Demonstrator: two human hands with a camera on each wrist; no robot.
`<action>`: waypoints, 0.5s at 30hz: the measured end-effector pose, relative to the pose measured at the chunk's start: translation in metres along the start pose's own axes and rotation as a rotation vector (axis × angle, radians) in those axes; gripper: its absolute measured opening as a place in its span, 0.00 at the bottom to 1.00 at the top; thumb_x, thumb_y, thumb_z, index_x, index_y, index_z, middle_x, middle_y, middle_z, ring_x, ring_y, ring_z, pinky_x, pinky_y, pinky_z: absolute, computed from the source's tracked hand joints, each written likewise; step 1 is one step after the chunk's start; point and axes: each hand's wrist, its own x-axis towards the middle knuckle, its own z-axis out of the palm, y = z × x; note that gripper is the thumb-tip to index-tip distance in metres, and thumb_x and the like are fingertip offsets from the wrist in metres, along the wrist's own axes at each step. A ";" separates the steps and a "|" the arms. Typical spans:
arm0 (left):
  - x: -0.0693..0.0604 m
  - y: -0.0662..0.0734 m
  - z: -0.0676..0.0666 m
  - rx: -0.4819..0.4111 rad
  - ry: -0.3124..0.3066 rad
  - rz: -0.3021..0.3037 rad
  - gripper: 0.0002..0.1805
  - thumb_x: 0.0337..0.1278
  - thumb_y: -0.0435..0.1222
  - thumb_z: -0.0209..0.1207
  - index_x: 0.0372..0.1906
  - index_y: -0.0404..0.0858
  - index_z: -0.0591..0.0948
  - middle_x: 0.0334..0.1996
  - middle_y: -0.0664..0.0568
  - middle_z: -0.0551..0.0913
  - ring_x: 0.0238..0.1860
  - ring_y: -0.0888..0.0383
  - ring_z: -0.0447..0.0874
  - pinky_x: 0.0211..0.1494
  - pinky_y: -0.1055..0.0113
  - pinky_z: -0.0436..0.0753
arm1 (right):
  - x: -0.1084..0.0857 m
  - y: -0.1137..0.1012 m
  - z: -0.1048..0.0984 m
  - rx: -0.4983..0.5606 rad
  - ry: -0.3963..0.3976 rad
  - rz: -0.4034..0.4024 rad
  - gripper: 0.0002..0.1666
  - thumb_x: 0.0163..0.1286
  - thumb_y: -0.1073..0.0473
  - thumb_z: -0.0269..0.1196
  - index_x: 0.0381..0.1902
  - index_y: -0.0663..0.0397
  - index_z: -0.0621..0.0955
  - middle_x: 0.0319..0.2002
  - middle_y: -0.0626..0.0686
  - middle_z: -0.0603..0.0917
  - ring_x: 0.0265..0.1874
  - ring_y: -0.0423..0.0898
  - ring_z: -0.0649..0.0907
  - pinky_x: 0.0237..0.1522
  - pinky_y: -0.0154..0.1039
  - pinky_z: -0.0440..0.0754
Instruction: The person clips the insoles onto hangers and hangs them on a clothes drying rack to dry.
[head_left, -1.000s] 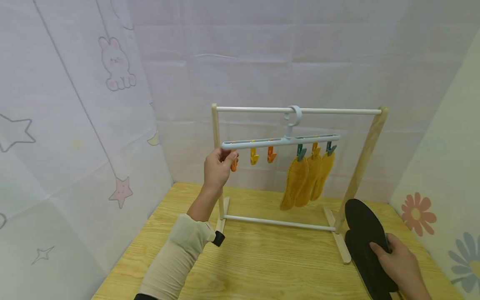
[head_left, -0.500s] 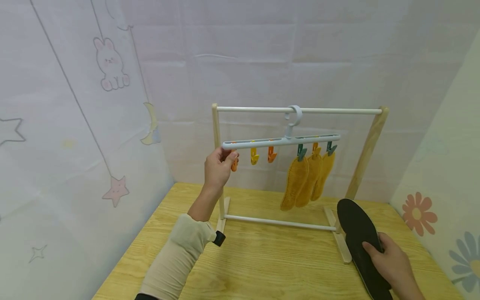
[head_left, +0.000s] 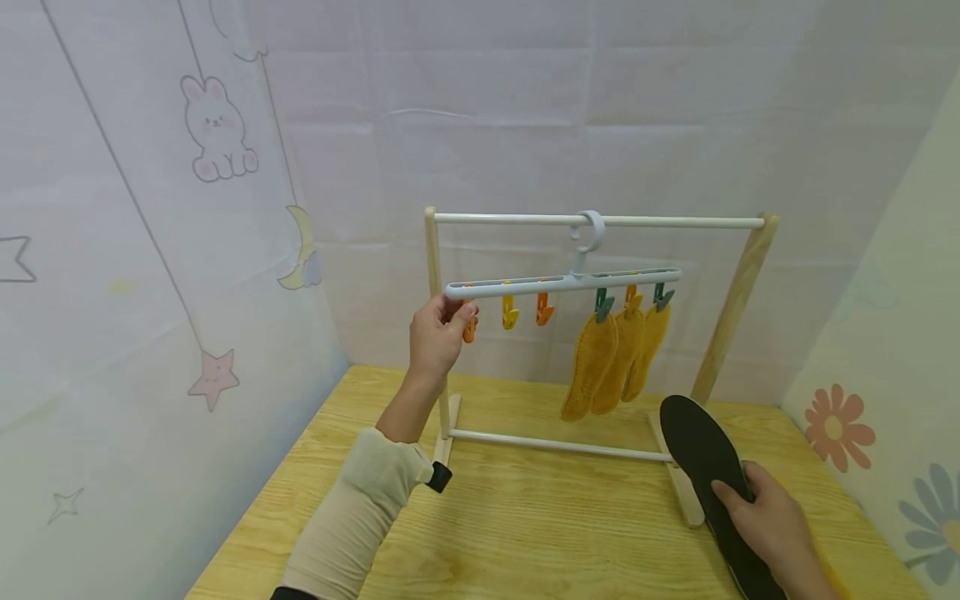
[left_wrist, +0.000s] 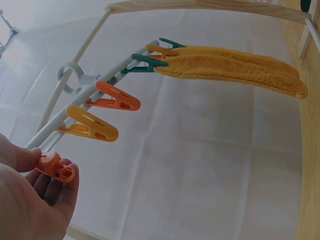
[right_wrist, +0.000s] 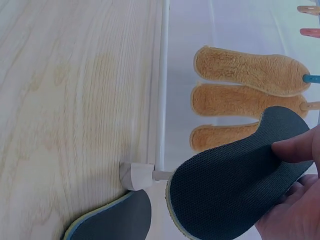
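My left hand (head_left: 437,333) pinches an orange clothespin (left_wrist: 56,169) at the left end of a pale blue hanger (head_left: 510,287). A yellow clothespin (head_left: 509,312) and another orange clothespin (head_left: 543,310) hang beside it, gripping nothing. Toward the hanger's right end, three mustard, fluffy insoles (head_left: 591,367) dangle from green and orange clothespins. My right hand (head_left: 768,517) holds an insole (head_left: 697,442) low at the right, its thumb on the dark underside. A further dark insole (right_wrist: 117,220) lies on the table in the right wrist view.
The hanger hooks over the white top rail (head_left: 510,219) of a small wooden rack. A lower white rail (head_left: 555,446) joins the rack's feet, which stand on a wood-grain table (head_left: 525,517). Printed cloth walls (head_left: 480,125) enclose the back and sides.
My right hand has carried the insole a little leftward, in front of the rack's right foot. The left hand keeps its pinch on the orange clothespin at the same place.
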 end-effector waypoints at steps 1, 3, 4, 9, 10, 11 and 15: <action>0.000 0.000 0.000 0.001 0.000 0.001 0.11 0.68 0.31 0.62 0.52 0.31 0.83 0.33 0.46 0.84 0.26 0.59 0.76 0.28 0.72 0.75 | 0.000 -0.001 0.001 0.004 -0.001 -0.002 0.30 0.75 0.41 0.59 0.55 0.63 0.74 0.53 0.71 0.81 0.42 0.61 0.82 0.34 0.44 0.75; 0.000 0.001 0.000 0.001 0.000 0.002 0.12 0.68 0.30 0.62 0.52 0.31 0.83 0.32 0.46 0.83 0.25 0.59 0.76 0.29 0.71 0.75 | -0.001 -0.004 0.002 0.007 0.012 -0.016 0.28 0.75 0.43 0.60 0.55 0.63 0.75 0.52 0.70 0.81 0.42 0.60 0.82 0.35 0.44 0.75; 0.000 0.001 0.001 0.003 0.000 0.003 0.12 0.68 0.31 0.62 0.52 0.31 0.83 0.32 0.47 0.83 0.25 0.59 0.76 0.29 0.70 0.75 | -0.001 -0.005 0.003 0.007 0.022 -0.030 0.27 0.75 0.44 0.61 0.54 0.64 0.75 0.51 0.69 0.82 0.42 0.60 0.82 0.36 0.45 0.76; -0.001 0.001 0.001 0.003 -0.001 0.006 0.12 0.68 0.31 0.62 0.52 0.30 0.83 0.31 0.47 0.83 0.25 0.59 0.76 0.28 0.72 0.74 | -0.003 -0.011 0.007 -0.007 0.030 -0.077 0.27 0.75 0.46 0.61 0.57 0.65 0.75 0.53 0.71 0.82 0.45 0.67 0.82 0.41 0.55 0.78; -0.001 0.001 0.001 0.003 0.000 0.006 0.12 0.68 0.31 0.62 0.52 0.29 0.82 0.31 0.47 0.83 0.25 0.59 0.75 0.27 0.72 0.74 | -0.003 -0.012 0.007 -0.003 0.019 -0.076 0.28 0.76 0.46 0.61 0.58 0.65 0.74 0.54 0.72 0.81 0.46 0.68 0.81 0.43 0.58 0.78; -0.001 0.001 0.001 0.000 0.000 0.006 0.12 0.68 0.30 0.61 0.52 0.28 0.82 0.31 0.47 0.82 0.25 0.59 0.75 0.27 0.73 0.73 | -0.004 -0.014 0.007 0.000 0.006 -0.075 0.29 0.76 0.45 0.60 0.59 0.65 0.73 0.55 0.72 0.80 0.47 0.68 0.81 0.44 0.59 0.78; -0.002 0.002 0.001 0.004 0.005 0.001 0.12 0.69 0.30 0.61 0.52 0.28 0.82 0.31 0.47 0.83 0.25 0.59 0.75 0.27 0.74 0.73 | -0.005 -0.020 0.010 0.012 -0.008 -0.081 0.29 0.76 0.45 0.60 0.60 0.64 0.73 0.56 0.72 0.80 0.48 0.68 0.82 0.46 0.61 0.78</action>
